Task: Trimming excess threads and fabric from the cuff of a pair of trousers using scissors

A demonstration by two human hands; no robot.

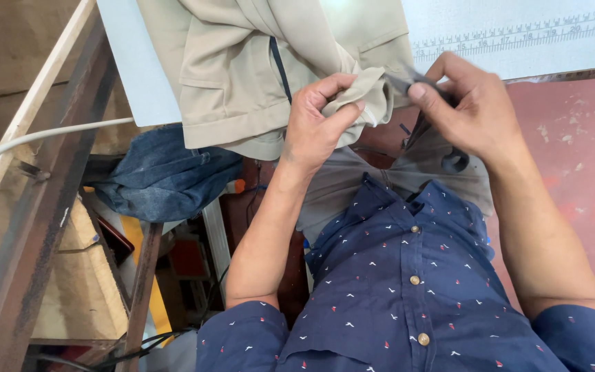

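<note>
A tailoring or garment workshop. A white cutting table point(573, 48) carries a printed ruler strip point(518, 33) along its near edge; khaki trousers point(242, 69) lie over its corner. Denim bundle point(163, 179) sits below, beside a rough steel frame point(43, 207) and loose cables point(36, 136).

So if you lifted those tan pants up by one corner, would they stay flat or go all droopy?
Probably droopy. The tan pants already bunch and fold where the left hand pinches them, so the cloth looks soft, not stiff. Part hangs over the table's edge, so they'd likely sag. They seem unlikely to slip, since the right hand grips by a pinch.
</note>
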